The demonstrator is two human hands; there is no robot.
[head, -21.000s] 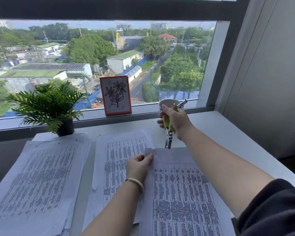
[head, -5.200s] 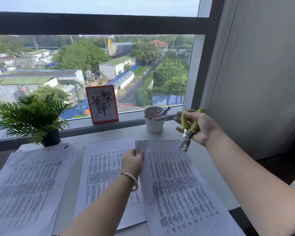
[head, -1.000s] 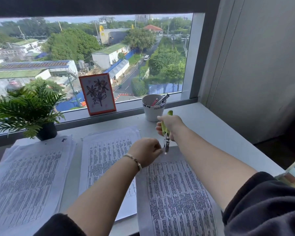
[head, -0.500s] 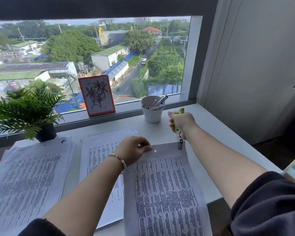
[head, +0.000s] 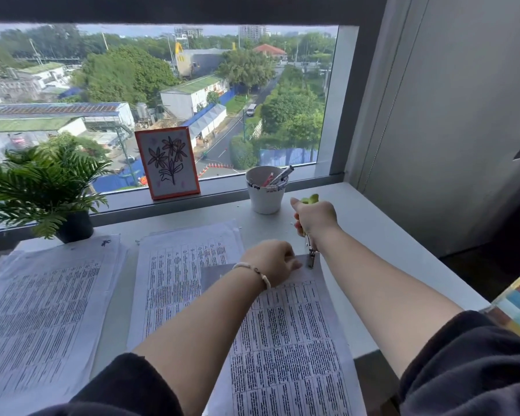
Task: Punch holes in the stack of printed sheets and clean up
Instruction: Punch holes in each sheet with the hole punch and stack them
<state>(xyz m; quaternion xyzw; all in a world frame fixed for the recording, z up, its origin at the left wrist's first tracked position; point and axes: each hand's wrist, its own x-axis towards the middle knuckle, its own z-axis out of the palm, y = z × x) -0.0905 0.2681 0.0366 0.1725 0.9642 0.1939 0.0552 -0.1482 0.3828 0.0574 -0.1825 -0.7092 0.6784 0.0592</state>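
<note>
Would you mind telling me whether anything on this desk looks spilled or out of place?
Small white specks, probably punched paper dots, lie scattered on the desk near the cup and the right hand. The sheet being punched overlaps the middle stack.

An office-like desk by a high window: a white desk (head: 373,223) runs along the lower frame, bearing 3 spreads of printed sheets (head: 39,310), a white pen cup (head: 264,196) at centre, a potted plant (head: 42,190) at left and a framed flower drawing (head: 167,162) on the sill.
</note>
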